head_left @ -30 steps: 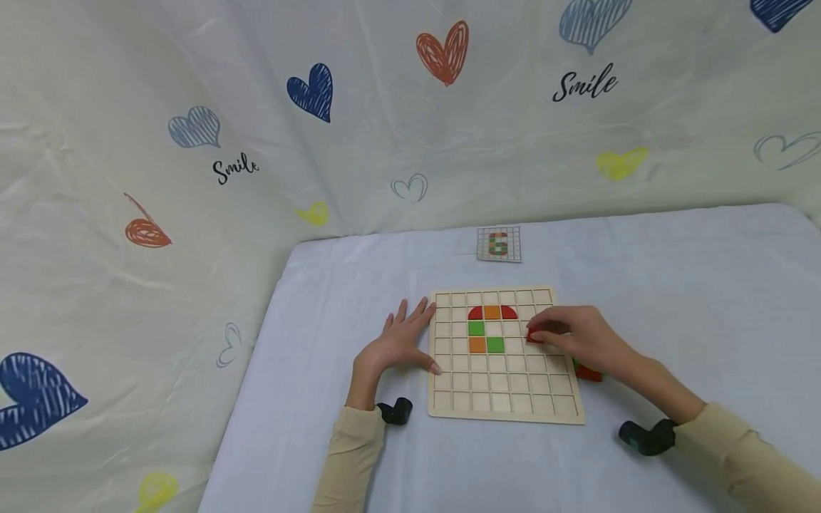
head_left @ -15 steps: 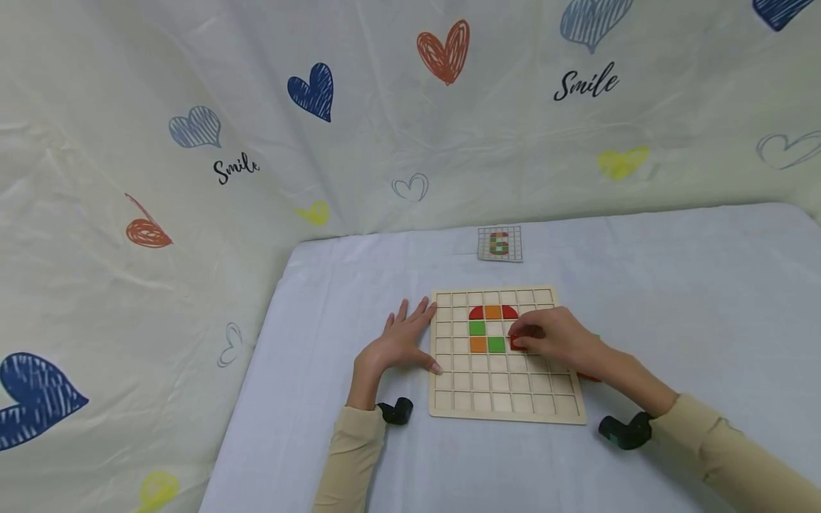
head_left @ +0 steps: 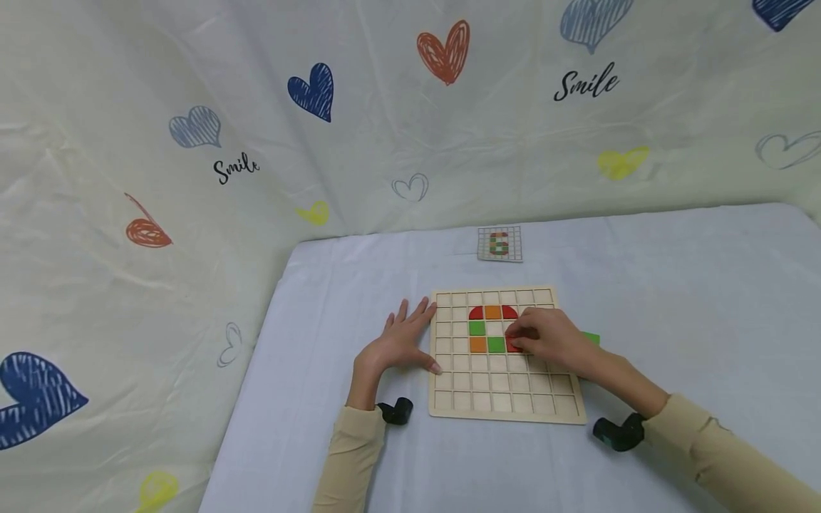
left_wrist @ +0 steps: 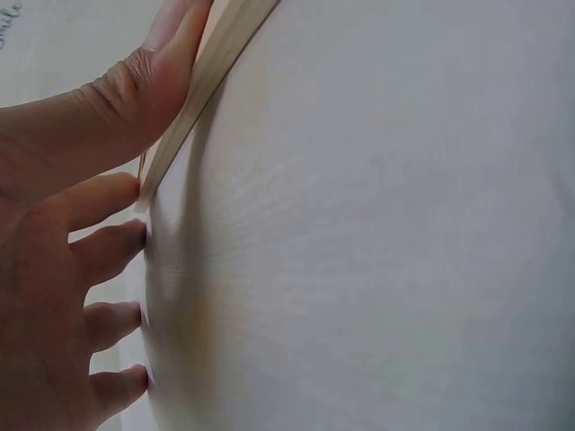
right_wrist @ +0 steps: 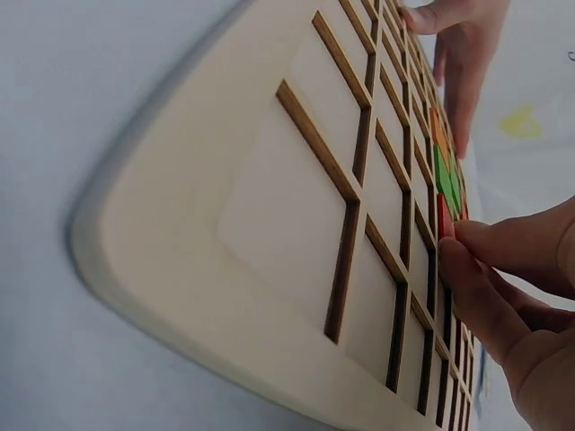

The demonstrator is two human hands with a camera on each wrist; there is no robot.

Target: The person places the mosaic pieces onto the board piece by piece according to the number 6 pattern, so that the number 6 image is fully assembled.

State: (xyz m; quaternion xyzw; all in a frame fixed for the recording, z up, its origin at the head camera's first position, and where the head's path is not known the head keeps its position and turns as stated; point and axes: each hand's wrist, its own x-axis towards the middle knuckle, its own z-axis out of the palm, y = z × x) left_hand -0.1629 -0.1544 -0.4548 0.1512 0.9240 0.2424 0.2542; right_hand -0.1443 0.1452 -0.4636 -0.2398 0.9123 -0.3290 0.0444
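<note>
A wooden grid board (head_left: 507, 422) lies on the white cloth. Set in its cells are red quarter-round tiles, orange tiles (head_left: 477, 345) and green tiles (head_left: 496, 345). My right hand (head_left: 554, 338) pinches a red tile (right_wrist: 445, 218) between thumb and fingertips, right at the cell beside a green tile; the fingers partly cover it in the head view. My left hand (head_left: 398, 345) lies at the board's left edge with fingers spread. Its thumb (left_wrist: 135, 94) rests on the board's rim in the left wrist view, the fingertips close along the edge.
A small pattern card (head_left: 499, 244) with a coloured figure on a grid lies behind the board. Past the board's right edge, a green tile (head_left: 592, 338) shows, partly behind my right wrist. A cloth wall (head_left: 359, 142) printed with hearts rises behind the table.
My right hand has moved left over the board with the red tile, down to the cell beside the green one. The green tile at the right has come into sight. My left hand stays put.
</note>
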